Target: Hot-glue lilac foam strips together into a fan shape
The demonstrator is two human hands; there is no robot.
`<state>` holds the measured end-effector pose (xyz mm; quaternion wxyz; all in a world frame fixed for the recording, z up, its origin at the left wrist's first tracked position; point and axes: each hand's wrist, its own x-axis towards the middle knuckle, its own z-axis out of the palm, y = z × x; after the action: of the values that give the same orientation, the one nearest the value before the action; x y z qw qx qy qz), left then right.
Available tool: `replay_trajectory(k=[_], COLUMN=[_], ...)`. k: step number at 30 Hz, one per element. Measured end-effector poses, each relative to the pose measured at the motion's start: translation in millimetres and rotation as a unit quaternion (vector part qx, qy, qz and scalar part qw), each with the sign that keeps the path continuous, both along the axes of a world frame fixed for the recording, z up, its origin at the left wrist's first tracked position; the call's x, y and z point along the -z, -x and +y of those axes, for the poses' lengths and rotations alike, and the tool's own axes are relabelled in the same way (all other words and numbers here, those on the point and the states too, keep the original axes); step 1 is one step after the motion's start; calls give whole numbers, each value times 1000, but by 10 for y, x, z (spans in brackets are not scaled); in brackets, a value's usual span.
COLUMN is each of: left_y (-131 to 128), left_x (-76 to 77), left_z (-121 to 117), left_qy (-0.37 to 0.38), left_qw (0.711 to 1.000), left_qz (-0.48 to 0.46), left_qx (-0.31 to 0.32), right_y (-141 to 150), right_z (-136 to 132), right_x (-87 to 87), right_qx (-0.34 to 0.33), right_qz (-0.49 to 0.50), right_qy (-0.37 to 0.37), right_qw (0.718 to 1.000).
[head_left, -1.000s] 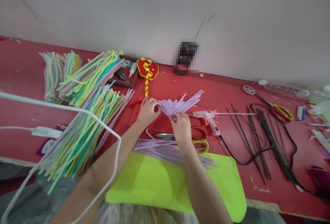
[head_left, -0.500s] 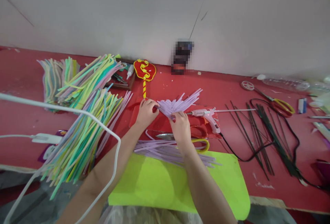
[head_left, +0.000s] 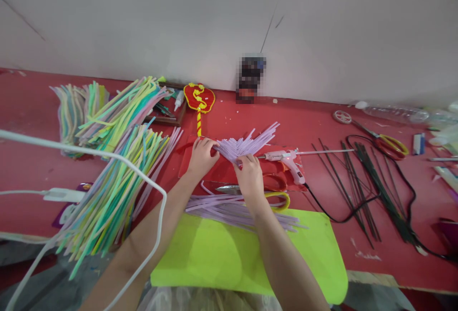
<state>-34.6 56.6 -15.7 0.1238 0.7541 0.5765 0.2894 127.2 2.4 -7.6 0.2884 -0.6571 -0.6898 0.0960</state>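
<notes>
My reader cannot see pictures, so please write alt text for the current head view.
A person's left hand and right hand pinch a chevron of lilac stems over a red table. A pink glue gun lies to the right, scissors and loose lilac stems lie nearer the person, and multicoloured stems lie in bunches at the left.

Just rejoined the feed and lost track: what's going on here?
A person's left hand grips the left edge of a fan of lilac sticks, while the right hand grips its lower tip. A pink glue gun lies just to the right. Nearer the person lie scissors and loose lilac sticks.
</notes>
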Motion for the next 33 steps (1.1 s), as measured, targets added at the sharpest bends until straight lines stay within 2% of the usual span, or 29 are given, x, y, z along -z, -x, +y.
replay_trajectory(k=[10,15,19,22,28,33], left_y=[4,8,1,2,30,8], left_x=[1,-28,-81,-105,-74,-49], left_z=[8,9,-3,-12,-8,-14], left_qy=[-3,-19,-62,-62,-48,-26], left_qw=[1000,999,996,995,995,999], left_qz=[-5,-33,-66,-68,-49,16], left_qx=[2,9,-19,-32,-69,-33], right_y=[5,-31,-164,-312,-523,-535], right_z=[1,15,64,118,191,210], right_x=[0,-52,-176,-230,-202,-182], right_qx=[0,6,62,118,198,202], right_qz=[3,60,112,129,169,216], right_qy=[9,-19,-78,-106,-71,-46], right_qw=[1000,998,989,979,963,954])
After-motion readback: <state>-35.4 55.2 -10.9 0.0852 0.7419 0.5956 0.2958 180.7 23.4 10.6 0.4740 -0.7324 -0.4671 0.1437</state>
